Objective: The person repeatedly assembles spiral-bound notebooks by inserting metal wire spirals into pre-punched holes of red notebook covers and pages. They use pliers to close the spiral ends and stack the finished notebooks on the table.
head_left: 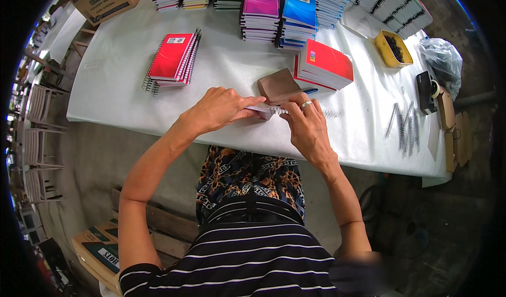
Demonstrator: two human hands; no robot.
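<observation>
At the near edge of the table, my left hand (219,109) is closed on a small notebook (262,114), of which only an edge shows past my fingers. My right hand (307,125), with a ring on one finger, pinches a metal spiral coil (276,110) against the notebook's right side. How far the coil runs through the holes is hidden. Just beyond my fingers lies a brown folded pad (278,85), and a blue pen (311,90) sticks out beside it. A stack of red-covered notebooks without coils (328,65) stands behind the pen.
Finished red spiral notebooks (174,57) lie at the left. Purple notebooks (261,12) and blue notebooks (301,12) are piled at the back. On the right are loose coils (406,125), a yellow tub (391,49), a tape dispenser (425,92) and a plastic bag (443,59).
</observation>
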